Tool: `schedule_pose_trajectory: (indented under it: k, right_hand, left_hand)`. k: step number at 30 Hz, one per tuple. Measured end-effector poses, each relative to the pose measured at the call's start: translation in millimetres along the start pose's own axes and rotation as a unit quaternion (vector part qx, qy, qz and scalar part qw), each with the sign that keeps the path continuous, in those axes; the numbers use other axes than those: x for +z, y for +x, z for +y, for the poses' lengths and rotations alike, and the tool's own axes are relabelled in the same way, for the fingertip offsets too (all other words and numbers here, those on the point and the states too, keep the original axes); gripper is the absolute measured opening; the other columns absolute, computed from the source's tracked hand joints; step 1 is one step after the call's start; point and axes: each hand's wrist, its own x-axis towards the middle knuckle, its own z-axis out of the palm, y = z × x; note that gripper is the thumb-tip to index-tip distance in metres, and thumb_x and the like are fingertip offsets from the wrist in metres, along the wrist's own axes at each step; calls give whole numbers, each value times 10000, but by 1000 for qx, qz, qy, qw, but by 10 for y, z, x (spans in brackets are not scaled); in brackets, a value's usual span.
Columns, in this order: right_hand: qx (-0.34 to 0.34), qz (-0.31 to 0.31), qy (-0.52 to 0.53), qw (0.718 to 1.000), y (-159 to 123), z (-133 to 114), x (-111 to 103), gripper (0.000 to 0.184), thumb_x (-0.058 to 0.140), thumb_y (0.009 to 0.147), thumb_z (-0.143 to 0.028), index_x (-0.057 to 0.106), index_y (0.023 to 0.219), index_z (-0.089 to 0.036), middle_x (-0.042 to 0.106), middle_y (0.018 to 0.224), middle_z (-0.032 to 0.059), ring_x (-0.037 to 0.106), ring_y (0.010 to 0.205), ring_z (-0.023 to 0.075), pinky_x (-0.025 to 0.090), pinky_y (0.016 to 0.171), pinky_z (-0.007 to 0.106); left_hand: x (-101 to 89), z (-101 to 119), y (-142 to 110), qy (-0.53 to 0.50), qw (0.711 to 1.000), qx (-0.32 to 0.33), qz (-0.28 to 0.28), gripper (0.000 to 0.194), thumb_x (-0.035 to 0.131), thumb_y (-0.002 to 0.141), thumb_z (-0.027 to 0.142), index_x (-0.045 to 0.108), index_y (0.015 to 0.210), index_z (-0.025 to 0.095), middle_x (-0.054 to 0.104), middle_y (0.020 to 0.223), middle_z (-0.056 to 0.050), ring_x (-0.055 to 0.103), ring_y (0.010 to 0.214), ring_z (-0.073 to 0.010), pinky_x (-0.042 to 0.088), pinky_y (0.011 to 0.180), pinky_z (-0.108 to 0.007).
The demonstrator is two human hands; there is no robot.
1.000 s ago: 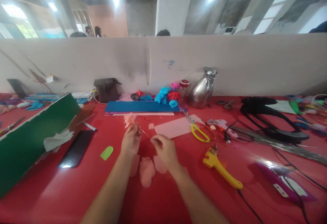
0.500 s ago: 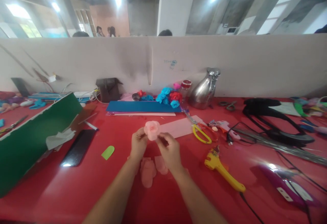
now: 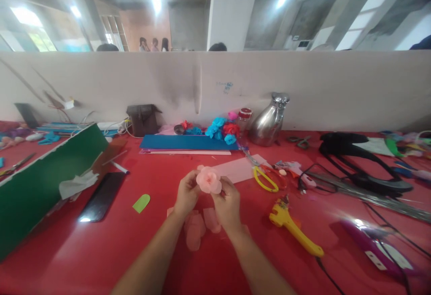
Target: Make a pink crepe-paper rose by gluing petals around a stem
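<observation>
A pink paper flower (image 3: 208, 180) with layered petals is held up between my two hands, its centre facing me. My left hand (image 3: 187, 192) pinches it from the left side, fingers closed at the petals' edge. On the other side, the fingers of my right hand (image 3: 228, 203) close on its lower right petals. Loose pink paper petals (image 3: 193, 234) lie on the red table beneath my wrists. A pink paper strip (image 3: 235, 170) lies flat behind my right hand. Left of my hands rests a green rounded paper piece (image 3: 141, 203).
Yellow-handled scissors (image 3: 265, 179) and a yellow glue gun (image 3: 294, 227) lie to the right, with a purple device (image 3: 375, 245) and cords beyond. A black phone (image 3: 102, 196) and green board (image 3: 50, 182) are left. Blue and red paper flowers (image 3: 222, 129) stand near a metal jug (image 3: 270, 120).
Both hands have shifted slightly right and a little lower with the flower. Its face has turned, so the petals now look wider and fuller.
</observation>
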Motion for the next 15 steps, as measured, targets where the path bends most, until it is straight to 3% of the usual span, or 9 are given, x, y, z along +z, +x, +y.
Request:
schedule_pose_trajectory:
  k: [9,15]
  right_hand:
    - [-5,15,21,1000,9,-29,-11,87,561,743,-161,637,767,-196,638,810,38,575,755,180,455,695,292]
    - [164,14,82,983,39,-38,-19,207,617,743,-363,678,773,-168,583,597,-7,476,550,132,407,540,253]
  left_hand:
    - [-32,13,24,-9,999,-29,-30,130,685,645,180,660,769,148,672,727,-16,580,679,-135,442,681,-241]
    - [-93,-53,67,55,996,-64,4,131,692,658,243,686,743,143,681,739,-47,600,712,-158,453,718,-269]
